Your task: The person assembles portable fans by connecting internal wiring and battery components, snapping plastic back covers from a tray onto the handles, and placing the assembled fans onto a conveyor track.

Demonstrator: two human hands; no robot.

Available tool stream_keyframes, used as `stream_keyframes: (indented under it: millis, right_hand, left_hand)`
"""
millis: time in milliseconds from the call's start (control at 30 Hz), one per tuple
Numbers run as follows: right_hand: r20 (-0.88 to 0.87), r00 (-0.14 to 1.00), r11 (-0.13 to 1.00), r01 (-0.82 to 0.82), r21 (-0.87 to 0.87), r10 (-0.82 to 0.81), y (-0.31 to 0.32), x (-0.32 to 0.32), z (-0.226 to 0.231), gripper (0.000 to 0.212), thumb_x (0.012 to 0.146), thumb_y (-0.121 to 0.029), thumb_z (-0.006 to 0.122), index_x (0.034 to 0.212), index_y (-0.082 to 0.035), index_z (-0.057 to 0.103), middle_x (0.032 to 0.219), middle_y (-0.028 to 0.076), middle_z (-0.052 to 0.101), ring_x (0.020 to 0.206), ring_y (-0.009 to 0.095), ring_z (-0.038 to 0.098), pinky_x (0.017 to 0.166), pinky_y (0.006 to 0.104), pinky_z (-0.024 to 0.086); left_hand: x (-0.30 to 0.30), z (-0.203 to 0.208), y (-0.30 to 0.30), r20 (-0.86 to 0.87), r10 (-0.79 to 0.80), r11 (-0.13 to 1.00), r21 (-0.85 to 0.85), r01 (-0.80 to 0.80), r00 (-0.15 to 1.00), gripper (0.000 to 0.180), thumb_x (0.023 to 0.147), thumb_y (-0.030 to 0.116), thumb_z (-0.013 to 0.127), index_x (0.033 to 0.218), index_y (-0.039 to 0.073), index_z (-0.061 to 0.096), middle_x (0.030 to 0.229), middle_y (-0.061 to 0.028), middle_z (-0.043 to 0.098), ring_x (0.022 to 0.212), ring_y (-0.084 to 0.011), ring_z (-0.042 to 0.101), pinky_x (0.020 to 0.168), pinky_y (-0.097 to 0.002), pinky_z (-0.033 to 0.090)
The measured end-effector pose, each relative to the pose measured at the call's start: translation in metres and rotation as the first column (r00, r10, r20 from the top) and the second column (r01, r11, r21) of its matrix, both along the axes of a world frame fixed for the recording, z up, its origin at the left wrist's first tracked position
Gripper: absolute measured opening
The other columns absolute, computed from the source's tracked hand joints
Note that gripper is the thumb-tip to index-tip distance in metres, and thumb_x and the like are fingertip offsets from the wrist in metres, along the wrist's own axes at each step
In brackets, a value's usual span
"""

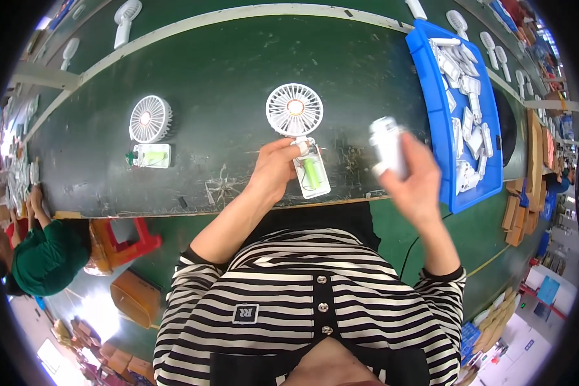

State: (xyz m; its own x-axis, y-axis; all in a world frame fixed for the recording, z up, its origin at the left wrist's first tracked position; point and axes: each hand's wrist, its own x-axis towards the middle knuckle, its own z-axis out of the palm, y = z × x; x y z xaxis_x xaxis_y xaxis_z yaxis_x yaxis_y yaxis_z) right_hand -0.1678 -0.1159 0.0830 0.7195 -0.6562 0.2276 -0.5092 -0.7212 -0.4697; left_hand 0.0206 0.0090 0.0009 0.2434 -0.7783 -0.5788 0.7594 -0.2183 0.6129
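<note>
In front of me on the dark green bench lies a white handheld fan (294, 110) with a round grille. Its handle (312, 172) is uncovered, showing a light green battery cell and thin wires. My left hand (276, 168) grips the top of that handle, thumb and fingers closed just below the grille. Off to the right, my right hand (415, 177) is closed around a white plastic handle cover (388, 147), slightly blurred and held apart from the fan. Farther left lies a second white fan (150, 120), its opened handle (153, 156) showing a green cell and a small green part.
A blue bin (458, 193) full of white plastic shells stands on the bench at my right. A pale rail (251, 13) crosses the bench's far side, with more white fans (128, 19) beyond it. At far left, a person in a green top (55, 260) sits near a red stool (135, 244).
</note>
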Motion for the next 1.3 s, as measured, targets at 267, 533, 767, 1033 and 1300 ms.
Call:
stream_keyframes:
  millis: [267, 533, 767, 1033, 1300]
  right_hand:
    - [-0.080, 0.986, 0.987, -0.137, 0.087, 0.144, 0.053, 0.051, -0.017, 0.049, 0.060, -0.015, 0.064, 0.102, 0.006, 0.051, 0.082, 0.017, 0.054, 0.072, 0.033, 0.056, 0.062, 0.0393, 0.046]
    - [-0.144, 0.977, 0.984, -0.144, 0.101, 0.157, 0.061, 0.068, -0.026, 0.047, 0.061, -0.019, 0.065, 0.100, 0.004, 0.051, 0.080, 0.016, 0.053, 0.071, 0.032, 0.056, 0.057, 0.0412, 0.047]
    - [-0.164, 0.975, 0.988, -0.139, 0.062, 0.147, 0.061, 0.071, -0.030, 0.050, 0.062, -0.022, 0.066, 0.102, 0.004, 0.050, 0.082, 0.016, 0.053, 0.072, 0.032, 0.056, 0.056, 0.0409, 0.048]
    - [-0.141, 0.979, 0.989, -0.147, 0.023, 0.149, 0.063, 0.072, -0.034, 0.051, 0.063, -0.021, 0.067, 0.102, 0.006, 0.050, 0.079, 0.016, 0.052, 0.067, 0.032, 0.055, 0.056, 0.0404, 0.047]
    - [-0.146, 0.974, 0.983, -0.178, -0.039, 0.171, 0.062, 0.071, -0.041, 0.051, 0.062, -0.021, 0.066, 0.101, 0.008, 0.049, 0.078, 0.015, 0.052, 0.067, 0.031, 0.055, 0.053, 0.0390, 0.047]
  left_hand:
    - [-0.001, 0.003, -0.001, -0.064, 0.060, 0.997, 0.045, -0.057, 0.996, 0.033, 0.085, 0.028, 0.049, 0.102, 0.000, 0.054, 0.093, -0.0078, 0.060, 0.085, -0.0182, 0.058, 0.073, -0.0332, 0.047]
    - [-0.002, 0.006, -0.002, -0.132, 0.138, 0.990, 0.021, -0.136, 0.982, 0.039, 0.087, 0.038, 0.046, 0.098, 0.002, 0.056, 0.089, -0.0087, 0.060, 0.075, -0.0180, 0.059, 0.068, -0.0315, 0.046]
    - [-0.002, 0.002, -0.003, -0.097, 0.117, 0.993, 0.007, -0.117, 0.988, 0.040, 0.087, 0.040, 0.046, 0.098, 0.003, 0.055, 0.088, -0.0085, 0.059, 0.073, -0.0166, 0.058, 0.063, -0.0301, 0.045]
    - [-0.003, 0.004, -0.005, -0.096, 0.132, 0.991, -0.022, -0.135, 0.987, 0.039, 0.088, 0.038, 0.044, 0.099, 0.002, 0.055, 0.089, -0.0087, 0.059, 0.075, -0.0168, 0.057, 0.067, -0.0302, 0.045]
    - [-0.003, 0.004, -0.006, -0.140, 0.152, 0.988, -0.014, -0.156, 0.978, 0.034, 0.087, 0.032, 0.049, 0.098, 0.000, 0.056, 0.088, -0.0089, 0.060, 0.074, -0.0168, 0.058, 0.066, -0.0313, 0.046]
